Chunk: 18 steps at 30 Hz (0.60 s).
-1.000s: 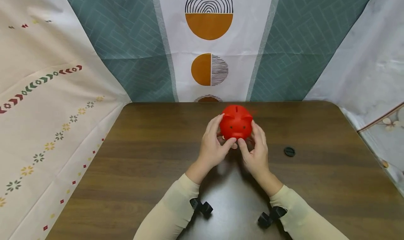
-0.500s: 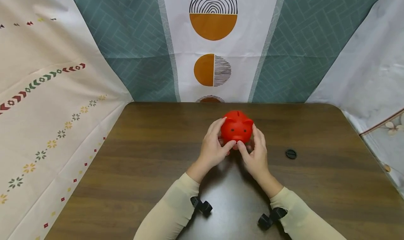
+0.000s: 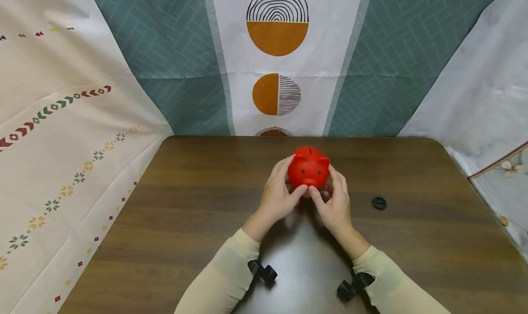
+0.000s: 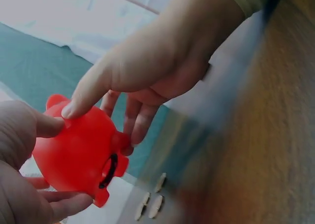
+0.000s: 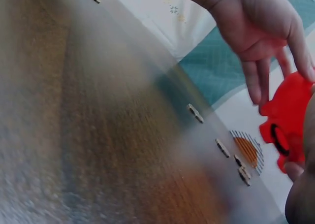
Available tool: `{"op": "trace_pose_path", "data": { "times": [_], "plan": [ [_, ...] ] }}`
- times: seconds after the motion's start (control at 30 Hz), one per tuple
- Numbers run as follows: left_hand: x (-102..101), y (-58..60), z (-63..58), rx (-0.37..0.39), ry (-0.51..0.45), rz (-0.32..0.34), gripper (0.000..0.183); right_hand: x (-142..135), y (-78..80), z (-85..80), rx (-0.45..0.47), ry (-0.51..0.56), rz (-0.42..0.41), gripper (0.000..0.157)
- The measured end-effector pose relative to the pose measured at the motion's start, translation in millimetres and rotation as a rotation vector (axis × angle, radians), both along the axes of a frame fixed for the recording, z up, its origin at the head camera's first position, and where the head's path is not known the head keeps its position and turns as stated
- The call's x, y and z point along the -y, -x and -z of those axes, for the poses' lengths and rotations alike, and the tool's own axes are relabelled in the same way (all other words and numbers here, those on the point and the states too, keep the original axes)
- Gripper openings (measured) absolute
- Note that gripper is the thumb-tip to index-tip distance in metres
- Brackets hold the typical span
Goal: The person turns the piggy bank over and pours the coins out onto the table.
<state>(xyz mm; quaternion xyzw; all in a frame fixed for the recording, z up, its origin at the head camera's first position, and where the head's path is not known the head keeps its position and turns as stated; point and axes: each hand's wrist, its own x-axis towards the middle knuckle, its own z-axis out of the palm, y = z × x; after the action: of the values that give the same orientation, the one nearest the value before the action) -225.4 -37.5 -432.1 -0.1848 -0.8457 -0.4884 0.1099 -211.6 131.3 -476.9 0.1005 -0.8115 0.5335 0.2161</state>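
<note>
A red piggy bank [image 3: 308, 169] is held up over the table in both hands, its snout toward me and its coin slot on top. My left hand [image 3: 277, 195] grips one side, the thumb by the snout. Around the other side curl the fingers of my right hand [image 3: 336, 207], its thumb close to the left one. From the left wrist, the underside of the piggy bank [image 4: 81, 147] shows a dark-rimmed round hole between the feet. Several small coins [image 4: 156, 207] lie on the tabletop below and beyond it; the head view hides them behind the hands.
A round black plug [image 3: 379, 203] lies on the brown wooden table [image 3: 198, 222], right of my right hand. Patterned cloths [image 3: 181, 66] hang behind the table and along both sides. Each sleeve carries a black wrist camera [image 3: 264, 272].
The piggy bank has come slightly down and toward me between the hands, its face tipped up a little. Coins glimpsed between the hands earlier are now covered. The plug stays in place.
</note>
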Motion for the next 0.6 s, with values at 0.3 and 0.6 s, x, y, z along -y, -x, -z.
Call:
{"op": "trace_pose_path", "data": {
  "times": [0.3, 0.6],
  "plan": [
    [-3.2, -1.4, -1.7, -0.175, -0.038, 0.027, 0.076, -1.3, 2.2, -3.9, -0.217, 0.031, 0.008, 0.071],
    [-4.1, -6.0, -12.5, -0.024, -0.073, -0.001, 0.072, 5.2, -13.8, -34.7, -0.167, 0.03, -0.025, 0.063]
  ]
}}
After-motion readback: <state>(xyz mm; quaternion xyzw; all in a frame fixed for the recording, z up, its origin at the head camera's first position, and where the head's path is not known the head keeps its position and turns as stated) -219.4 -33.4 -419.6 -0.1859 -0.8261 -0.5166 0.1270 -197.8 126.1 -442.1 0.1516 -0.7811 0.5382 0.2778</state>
